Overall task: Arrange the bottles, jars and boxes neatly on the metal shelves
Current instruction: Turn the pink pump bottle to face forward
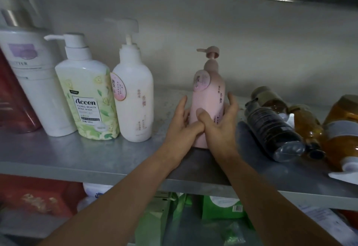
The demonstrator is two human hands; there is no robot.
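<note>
Below the front edge of the grey metal shelf [81,160], green and red packages are seen blurred on a lower level. On the shelf itself, an upright pale pink plastic pump bottle [208,98] is clasped from both sides: the left hand [181,124] is wrapped around its lower left flank, the right hand [219,124] around its lower right, with the two thumbs overlapping across the front. The bottle is stood near the middle of the shelf, apart from its neighbours. To the right, a dark translucent bottle [275,127] is laid on its side, touching an amber bottle [308,127] and a larger orange container [341,129], possibly a jar, though the edge of the view is too distorted to be sure. To the left, four upright bottles are lined up closely: a white pump bottle with a pink round sticker [135,98], a green floral body wash bottle [87,98], a tall white cylindrical bottle [36,83] and a red translucent bottle [13,102].
</note>
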